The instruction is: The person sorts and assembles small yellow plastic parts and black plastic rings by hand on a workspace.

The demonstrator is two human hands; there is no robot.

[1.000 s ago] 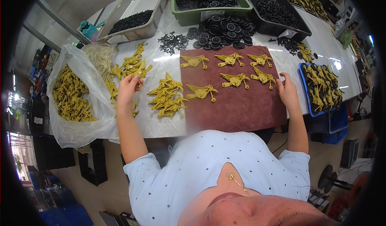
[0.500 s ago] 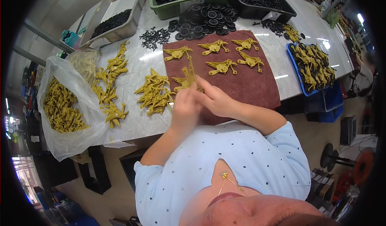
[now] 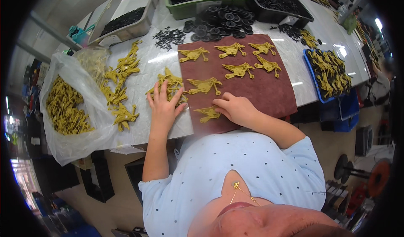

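My left hand [image 3: 163,106] reaches over the pile of yellow plastic parts [image 3: 170,83] beside the cloth, its fingers spread on the near parts. At the near edge of the maroon cloth [image 3: 261,100], my right hand [image 3: 237,109] has its fingertips closed on the end of a yellow plastic part [image 3: 207,114], which lies flat or nearly so. Just beyond it lies a like yellow part with an arm at its right end [image 3: 204,85]. Several more, such as the yellow piece at the far middle [image 3: 230,49], lie spaced out in rows.
A clear bag of yellow parts [image 3: 65,106] stands at the left. Black wheels [image 3: 225,22] are heaped in front of a green bin [image 3: 189,11]. Small black pieces [image 3: 168,37] lie near a grey bin [image 3: 147,20]. A blue tray [image 3: 313,79] of yellow-and-black assemblies sits at the right.
My hands were together holding up a yellow part; now they are apart. The left has moved to the pile, and the right is down at the cloth's near edge with a part.
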